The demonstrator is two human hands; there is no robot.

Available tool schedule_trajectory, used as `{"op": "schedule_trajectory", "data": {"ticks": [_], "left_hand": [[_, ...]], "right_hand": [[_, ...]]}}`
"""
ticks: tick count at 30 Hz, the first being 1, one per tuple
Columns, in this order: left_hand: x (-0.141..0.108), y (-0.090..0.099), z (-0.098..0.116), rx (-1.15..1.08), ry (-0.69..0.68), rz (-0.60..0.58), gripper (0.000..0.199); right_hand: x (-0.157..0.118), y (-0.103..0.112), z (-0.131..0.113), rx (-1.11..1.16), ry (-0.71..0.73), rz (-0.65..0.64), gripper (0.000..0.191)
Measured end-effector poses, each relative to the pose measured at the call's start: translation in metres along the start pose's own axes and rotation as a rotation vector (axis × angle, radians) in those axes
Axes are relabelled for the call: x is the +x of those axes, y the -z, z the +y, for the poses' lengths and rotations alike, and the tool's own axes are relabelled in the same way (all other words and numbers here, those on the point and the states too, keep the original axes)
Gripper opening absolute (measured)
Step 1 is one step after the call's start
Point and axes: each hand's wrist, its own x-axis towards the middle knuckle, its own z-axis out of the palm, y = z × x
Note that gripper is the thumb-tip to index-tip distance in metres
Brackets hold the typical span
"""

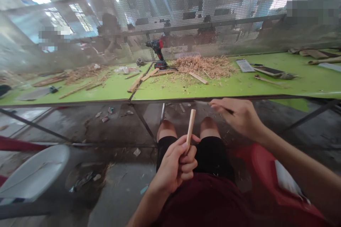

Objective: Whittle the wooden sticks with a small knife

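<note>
My left hand (179,165) is wrapped round the lower end of a slim, pale wooden stick (190,126), which points up and tilts slightly right above my lap. To the right, just under the table's front edge, my right hand (238,115) is raised with its fingers curled together, apart from the stick. A thin, blurred, greyish sliver (201,102) shows beyond its fingertips; whether the hand holds it, and what it is, I cannot tell.
A green table (106,94) spans the front, bearing a cordless drill (158,55), wood shavings (205,66), wood strips (135,82) and a phone-like dark slab (269,70). A perforated metal screen (181,10) stands behind. A white stool (39,170) is left, a red stool (262,163) right.
</note>
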Motion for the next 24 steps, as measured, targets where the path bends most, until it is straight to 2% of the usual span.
{"op": "schedule_trajectory", "data": {"ticks": [2, 5, 11, 19, 22, 24], "left_hand": [[-0.001, -0.001, 0.0, 0.008, -0.016, 0.026, 0.016], [-0.003, -0.002, -0.001, 0.02, -0.035, 0.056, 0.014], [-0.002, -0.004, 0.0, 0.041, -0.046, 0.093, 0.015], [0.003, -0.006, 0.001, 0.055, -0.051, 0.126, 0.013], [-0.001, -0.009, 0.0, 0.048, -0.025, 0.115, 0.013], [-0.006, -0.011, -0.001, 0.04, 0.019, 0.075, 0.016]], "right_hand": [[-0.007, -0.003, -0.021, -0.041, 0.129, -0.032, 0.033], [-0.01, -0.007, -0.036, -0.161, 0.28, 0.003, 0.035], [-0.003, -0.011, -0.028, -0.325, 0.397, 0.073, 0.033], [-0.001, -0.02, -0.015, -0.336, 0.368, 0.044, 0.036], [0.003, -0.023, 0.005, -0.369, 0.238, -0.001, 0.04], [0.008, -0.022, 0.026, -0.375, 0.095, 0.025, 0.042]]}}
